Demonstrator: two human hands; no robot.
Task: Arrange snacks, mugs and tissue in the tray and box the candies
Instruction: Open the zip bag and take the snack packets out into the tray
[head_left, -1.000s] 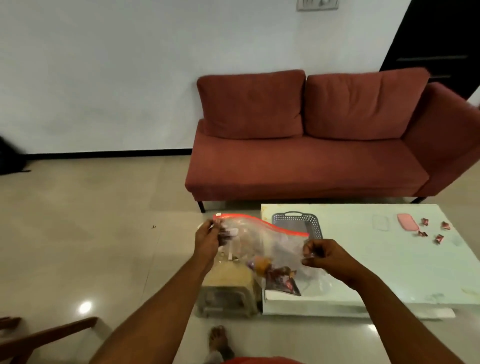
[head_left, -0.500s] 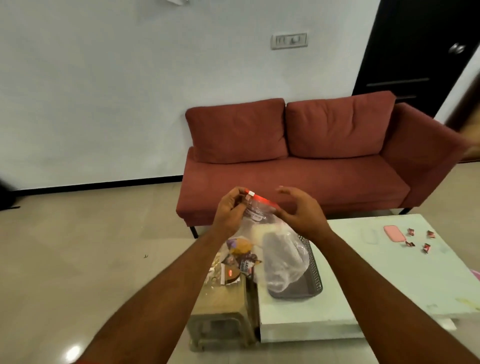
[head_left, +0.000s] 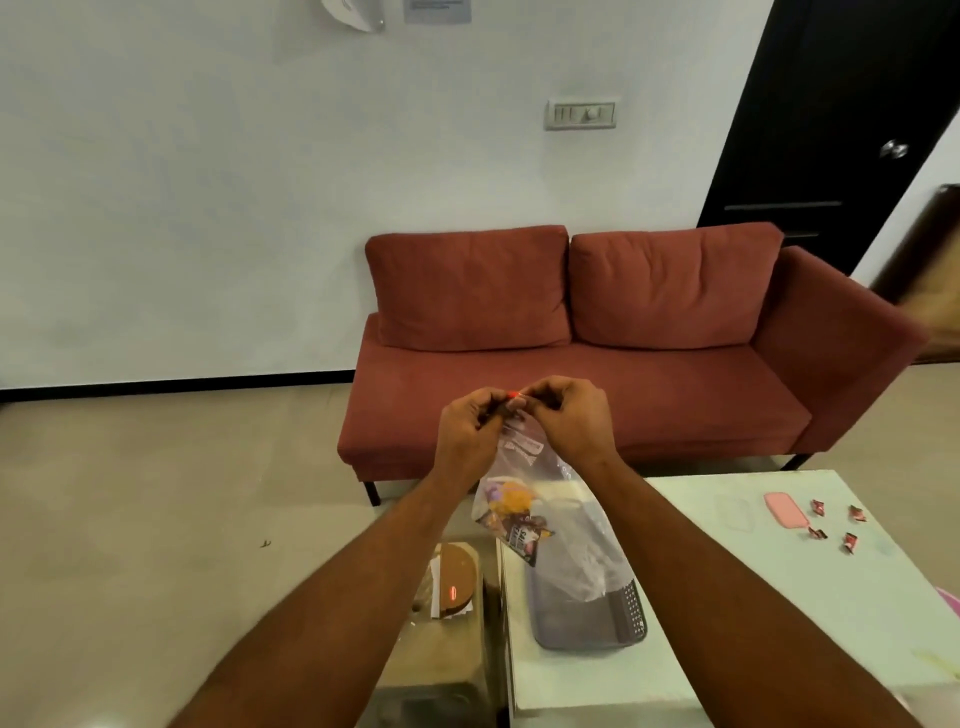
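A clear zip bag (head_left: 550, 525) with a red seal hangs from both my hands above the table's left end. My left hand (head_left: 467, 431) and my right hand (head_left: 571, 421) pinch its top edge close together. Snack packets (head_left: 514, 514) sit bunched in the bag's lower left. Under the bag lies a grey perforated tray (head_left: 618, 623) on the pale table (head_left: 779, 597). A pink lid (head_left: 785, 517) and a clear box (head_left: 733, 512) lie at the table's far right, with several red wrapped candies (head_left: 836, 525) beside them.
A low stool (head_left: 441, 654) left of the table carries a brown round packet (head_left: 457, 579). A red sofa (head_left: 597, 364) stands behind the table, with a dark door (head_left: 831, 130) at the right. Bare tiled floor lies to the left.
My hands have come together at the bag's top, from wide apart a second ago. The bag now hangs narrow and higher. The view has tilted up.
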